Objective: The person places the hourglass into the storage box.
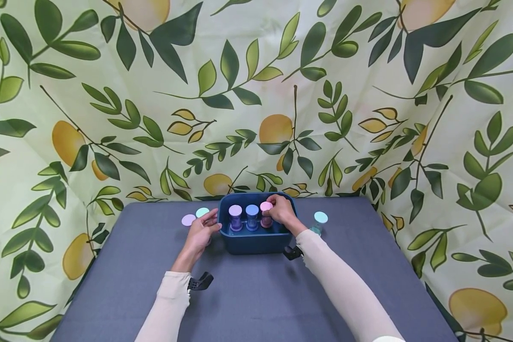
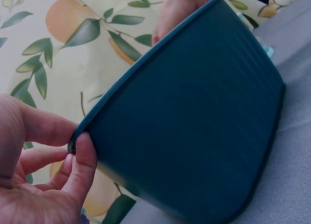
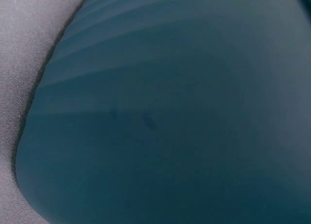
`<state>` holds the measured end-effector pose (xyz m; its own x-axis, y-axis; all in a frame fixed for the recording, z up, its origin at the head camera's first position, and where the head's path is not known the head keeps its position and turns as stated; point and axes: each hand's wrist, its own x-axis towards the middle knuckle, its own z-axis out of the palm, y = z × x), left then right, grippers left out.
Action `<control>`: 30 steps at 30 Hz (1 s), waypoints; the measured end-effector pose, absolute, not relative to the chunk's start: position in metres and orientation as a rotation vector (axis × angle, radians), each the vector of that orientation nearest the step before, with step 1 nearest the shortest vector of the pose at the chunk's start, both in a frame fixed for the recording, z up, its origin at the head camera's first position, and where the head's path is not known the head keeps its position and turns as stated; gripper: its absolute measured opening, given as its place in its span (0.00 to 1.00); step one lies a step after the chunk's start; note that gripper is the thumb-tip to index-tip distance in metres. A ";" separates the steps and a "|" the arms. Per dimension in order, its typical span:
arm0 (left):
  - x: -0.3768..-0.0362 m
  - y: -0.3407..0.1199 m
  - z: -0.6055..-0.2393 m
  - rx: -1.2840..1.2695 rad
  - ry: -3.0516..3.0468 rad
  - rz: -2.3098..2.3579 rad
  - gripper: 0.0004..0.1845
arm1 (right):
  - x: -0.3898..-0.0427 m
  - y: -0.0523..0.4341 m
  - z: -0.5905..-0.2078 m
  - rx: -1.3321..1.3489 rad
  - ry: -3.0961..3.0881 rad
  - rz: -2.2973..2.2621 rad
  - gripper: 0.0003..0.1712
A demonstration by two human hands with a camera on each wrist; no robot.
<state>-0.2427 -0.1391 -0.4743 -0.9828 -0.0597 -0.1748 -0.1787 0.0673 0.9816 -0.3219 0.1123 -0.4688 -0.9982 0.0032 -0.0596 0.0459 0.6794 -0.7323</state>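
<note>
A dark blue plastic bin (image 1: 256,244) stands on the table with a purple sand timer (image 1: 235,218), a blue sand timer (image 1: 252,217) and a pink sand timer (image 1: 266,207) upright in a row inside. My right hand (image 1: 283,210) reaches over the bin's right side and grips the pink sand timer near its top cap. At the bin's left end, my left hand (image 1: 202,230) pinches the rim between thumb and fingers (image 2: 85,158). The right wrist view is filled by the bin's outer wall (image 3: 155,97); the right fingers are out of that picture.
Left of the bin, a lilac round cap (image 1: 188,220) and a mint round cap (image 1: 202,212) show beside the left hand. A teal sand timer (image 1: 320,218) stands right of the bin, partly behind the right forearm. Lemon-patterned cloth (image 1: 239,118) hangs behind the grey table (image 1: 256,294).
</note>
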 end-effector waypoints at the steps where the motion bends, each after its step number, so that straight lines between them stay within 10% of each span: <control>1: -0.243 -0.139 -0.474 -0.256 2.228 2.070 0.29 | -0.322 0.112 -0.469 0.041 2.832 -1.230 0.24; 30: -0.242 -0.139 -0.474 -0.223 2.213 2.108 0.30 | -0.313 0.119 -0.455 -0.028 2.801 -1.395 0.25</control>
